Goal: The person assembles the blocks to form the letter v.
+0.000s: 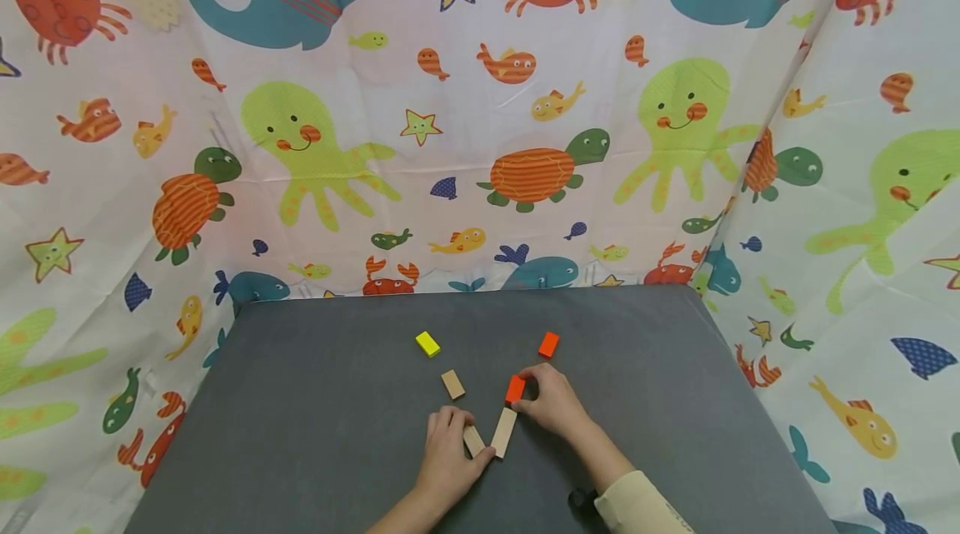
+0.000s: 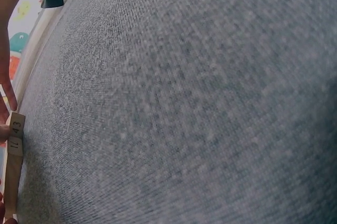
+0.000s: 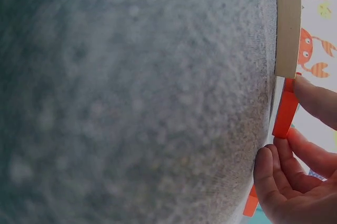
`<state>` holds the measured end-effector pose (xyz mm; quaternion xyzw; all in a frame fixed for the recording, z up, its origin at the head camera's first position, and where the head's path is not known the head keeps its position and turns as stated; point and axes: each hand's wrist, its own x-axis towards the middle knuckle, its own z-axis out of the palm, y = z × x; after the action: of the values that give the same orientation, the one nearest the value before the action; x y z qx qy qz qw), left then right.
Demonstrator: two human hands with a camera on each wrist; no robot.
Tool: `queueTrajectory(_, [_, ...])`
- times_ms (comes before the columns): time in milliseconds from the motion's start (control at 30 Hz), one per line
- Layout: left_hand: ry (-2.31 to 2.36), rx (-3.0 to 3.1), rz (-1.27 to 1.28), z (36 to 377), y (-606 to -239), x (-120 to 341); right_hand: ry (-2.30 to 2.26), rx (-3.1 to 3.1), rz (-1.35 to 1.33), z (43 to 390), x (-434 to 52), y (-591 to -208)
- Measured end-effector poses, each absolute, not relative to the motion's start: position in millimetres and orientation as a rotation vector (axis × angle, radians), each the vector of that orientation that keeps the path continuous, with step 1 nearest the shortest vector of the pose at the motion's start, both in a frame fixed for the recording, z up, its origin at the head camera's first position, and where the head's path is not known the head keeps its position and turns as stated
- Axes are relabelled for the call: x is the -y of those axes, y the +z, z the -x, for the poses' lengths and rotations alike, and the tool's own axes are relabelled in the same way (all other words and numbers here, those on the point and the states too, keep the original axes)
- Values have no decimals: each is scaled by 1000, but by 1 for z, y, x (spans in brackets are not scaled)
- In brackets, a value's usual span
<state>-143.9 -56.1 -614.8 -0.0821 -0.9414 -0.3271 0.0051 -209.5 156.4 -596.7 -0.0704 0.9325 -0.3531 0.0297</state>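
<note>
My right hand [image 1: 553, 401] pinches an orange block [image 1: 514, 389] between thumb and fingers, close to the upper end of a long plain wooden block [image 1: 503, 432]. In the right wrist view, the orange block [image 3: 285, 109] is between thumb and fingertips, just by the end of the wooden block [image 3: 288, 23]. My left hand [image 1: 447, 455] grips another plain wooden block [image 1: 472, 441], partly hidden by its fingers. The lower ends of the two wooden blocks lie close together. In the left wrist view, two small block ends with printed numbers [image 2: 16, 129] show at the left edge.
A short wooden block [image 1: 453, 384] lies above my left hand, and a yellow block [image 1: 427, 343] farther back. A second orange block [image 1: 549, 344] lies beyond my right hand. Grey cloth [image 1: 337, 384] covers the table, and a sea-animal curtain [image 1: 450, 209] hangs around it.
</note>
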Motion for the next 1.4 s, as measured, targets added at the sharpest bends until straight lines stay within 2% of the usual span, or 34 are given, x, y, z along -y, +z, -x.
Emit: queueTrajectory(1400, [-1034,2889,268,142,-617,57,-1083,-2885,232,211,-158,-602])
